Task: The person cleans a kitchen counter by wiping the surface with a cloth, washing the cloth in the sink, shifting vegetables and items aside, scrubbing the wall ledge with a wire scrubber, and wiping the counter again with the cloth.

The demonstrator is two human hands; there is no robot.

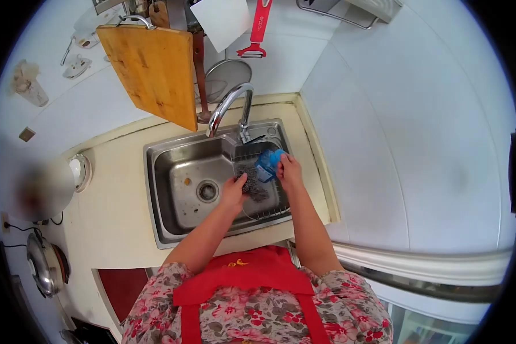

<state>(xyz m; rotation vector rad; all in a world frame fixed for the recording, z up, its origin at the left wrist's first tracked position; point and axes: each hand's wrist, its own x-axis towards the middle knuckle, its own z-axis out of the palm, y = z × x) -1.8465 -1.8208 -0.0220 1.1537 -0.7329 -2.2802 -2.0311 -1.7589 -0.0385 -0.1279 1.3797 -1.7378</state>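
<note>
Over the sink [155,189], my left hand [233,192] is closed on a grey steel wool scrubber [251,182]. Beside it, my right hand [289,171] grips a small bottle [265,168] of blue liquid near its light blue cap. The bottle is tilted, with its body toward the scrubber. Both are above the right part of the basin, where a wire rack lies partly hidden beneath them. Round the drain [207,191] are a few bits of food scrap.
A chrome faucet [229,103] arches over the back of the sink. A wooden cutting board [155,74] and a red peeler [259,31] hang above. Left on the counter stand bowls [80,171] and a lidded pan [45,265]. A tiled wall rises on the right.
</note>
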